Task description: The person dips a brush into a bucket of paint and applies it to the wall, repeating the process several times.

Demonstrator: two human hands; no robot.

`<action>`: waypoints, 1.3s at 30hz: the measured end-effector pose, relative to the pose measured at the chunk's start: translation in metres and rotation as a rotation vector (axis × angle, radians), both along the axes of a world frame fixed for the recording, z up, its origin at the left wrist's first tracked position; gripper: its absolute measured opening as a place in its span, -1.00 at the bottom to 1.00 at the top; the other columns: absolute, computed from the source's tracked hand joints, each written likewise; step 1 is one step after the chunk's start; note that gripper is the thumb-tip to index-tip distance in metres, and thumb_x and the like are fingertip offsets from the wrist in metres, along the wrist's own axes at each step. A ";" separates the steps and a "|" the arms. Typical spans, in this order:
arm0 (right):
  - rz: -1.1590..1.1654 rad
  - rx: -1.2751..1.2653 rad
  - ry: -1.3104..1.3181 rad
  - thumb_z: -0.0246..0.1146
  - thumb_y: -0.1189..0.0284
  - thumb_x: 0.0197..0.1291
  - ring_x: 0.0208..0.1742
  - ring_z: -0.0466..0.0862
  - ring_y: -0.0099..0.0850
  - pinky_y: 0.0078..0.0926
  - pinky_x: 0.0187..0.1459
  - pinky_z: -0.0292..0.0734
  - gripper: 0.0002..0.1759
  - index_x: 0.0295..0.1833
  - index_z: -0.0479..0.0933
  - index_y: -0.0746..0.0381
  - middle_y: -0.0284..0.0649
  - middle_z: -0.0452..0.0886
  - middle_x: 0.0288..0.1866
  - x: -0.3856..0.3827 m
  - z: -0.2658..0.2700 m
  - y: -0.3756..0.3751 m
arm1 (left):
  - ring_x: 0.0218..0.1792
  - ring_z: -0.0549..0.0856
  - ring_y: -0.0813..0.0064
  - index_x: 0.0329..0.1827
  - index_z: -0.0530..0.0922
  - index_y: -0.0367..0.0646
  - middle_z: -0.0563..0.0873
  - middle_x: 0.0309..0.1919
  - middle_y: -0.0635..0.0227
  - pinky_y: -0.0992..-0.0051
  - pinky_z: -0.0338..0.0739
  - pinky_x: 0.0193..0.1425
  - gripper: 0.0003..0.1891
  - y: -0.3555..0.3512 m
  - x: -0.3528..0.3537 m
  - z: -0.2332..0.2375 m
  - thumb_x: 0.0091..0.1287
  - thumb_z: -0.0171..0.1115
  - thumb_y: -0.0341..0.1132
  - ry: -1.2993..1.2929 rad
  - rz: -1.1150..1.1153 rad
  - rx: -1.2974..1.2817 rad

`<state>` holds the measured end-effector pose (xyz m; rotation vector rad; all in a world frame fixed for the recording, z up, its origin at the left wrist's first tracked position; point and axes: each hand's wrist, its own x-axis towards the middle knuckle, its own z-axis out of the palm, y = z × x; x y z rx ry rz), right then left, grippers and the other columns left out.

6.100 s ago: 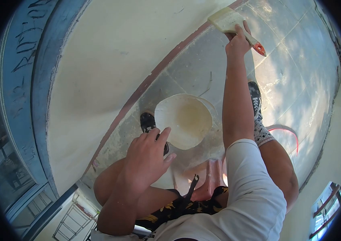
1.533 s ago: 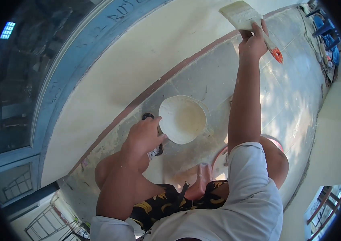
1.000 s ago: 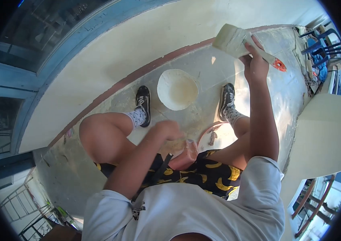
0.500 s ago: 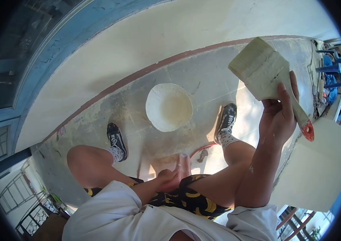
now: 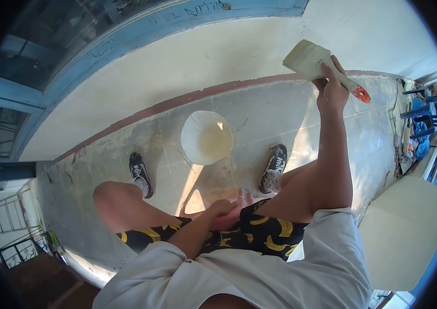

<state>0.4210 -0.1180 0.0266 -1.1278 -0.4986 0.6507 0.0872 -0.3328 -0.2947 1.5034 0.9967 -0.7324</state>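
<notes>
My right hand (image 5: pixel 332 87) is raised near the wall and grips a wide flat paintbrush (image 5: pixel 308 59) by its handle. The brush has pale bristles and a red-smeared handle end, and its bristles point up and left toward the wall. Between my thighs, my left hand (image 5: pixel 221 208) is closed at a pinkish plastic object (image 5: pixel 226 221), whose full shape is hidden by my hand and shorts. A white bucket (image 5: pixel 190 136) holding a pale, cloudy liquid stands on the floor between my feet.
Ahead runs a white wall (image 5: pixel 218 56) with a reddish-brown strip at its base. A blue window frame (image 5: pixel 141 31) is at upper left. Blue plastic chairs (image 5: pixel 427 110) and clutter stand at the far right, near a large pale board (image 5: pixel 409 226).
My right hand has moved up and forward with the paintbrush, closer to the wall. The view has shifted. My left hand stays at the pinkish object.
</notes>
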 end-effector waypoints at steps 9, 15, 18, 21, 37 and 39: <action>-0.103 0.086 -0.043 0.21 0.57 0.16 -0.02 0.63 -0.28 -0.46 -0.16 0.65 -0.48 0.27 0.37 0.36 -0.06 0.52 0.10 -0.016 0.038 -0.066 | 0.13 0.55 -0.07 0.01 0.60 -0.32 0.56 0.05 -0.26 0.20 0.36 0.23 -0.27 0.016 -0.036 0.041 0.35 -0.18 0.26 0.089 -0.012 0.134; -0.133 -0.082 -0.046 0.18 0.57 0.18 -0.02 0.64 -0.26 -0.41 -0.12 0.66 -0.48 0.28 0.34 0.40 -0.04 0.52 0.09 0.011 0.013 -0.066 | -0.02 0.61 -0.14 -0.05 0.62 -0.28 0.60 -0.12 -0.33 0.14 0.44 0.10 -0.32 0.011 -0.019 0.010 0.38 -0.19 0.22 0.067 0.019 0.044; -0.113 -0.094 -0.040 0.17 0.58 0.17 -0.03 0.64 -0.26 -0.39 -0.11 0.67 -0.49 0.28 0.35 0.40 -0.03 0.52 0.10 0.018 0.012 -0.034 | -0.04 0.61 -0.15 -0.07 0.63 -0.28 0.60 -0.17 -0.34 0.14 0.45 0.07 -0.33 0.004 -0.015 0.003 0.38 -0.18 0.22 -0.007 0.034 0.015; 0.040 -0.213 -0.066 0.19 0.56 0.17 -0.06 0.64 -0.35 -0.46 -0.20 0.67 -0.49 0.26 0.36 0.40 -0.05 0.53 0.06 0.028 -0.013 -0.001 | -0.05 0.62 -0.14 -0.09 0.64 -0.28 0.63 -0.17 -0.28 0.15 0.46 0.07 -0.31 0.004 0.048 0.038 0.37 -0.16 0.23 -0.111 0.102 0.056; 0.702 -0.301 -0.480 0.27 0.53 0.13 -0.25 0.59 -0.61 -0.64 -0.30 0.55 -0.55 0.18 0.49 0.28 -0.25 0.63 -0.11 -0.049 -0.070 -0.007 | -0.02 0.65 0.10 -0.02 0.61 -0.19 0.67 -0.08 0.04 0.20 0.51 0.09 -0.55 0.132 0.043 0.218 0.22 0.16 -0.01 -0.121 0.169 0.604; 0.767 -0.378 -0.443 0.28 0.53 0.11 -0.22 0.61 -0.57 -0.60 -0.22 0.55 -0.56 0.15 0.51 0.29 -0.22 0.64 -0.10 -0.069 -0.097 -0.011 | -0.03 0.65 0.12 0.02 0.59 -0.19 0.67 -0.08 0.06 0.24 0.51 0.09 -0.55 0.168 0.002 0.282 0.23 0.18 -0.02 -0.090 0.249 0.730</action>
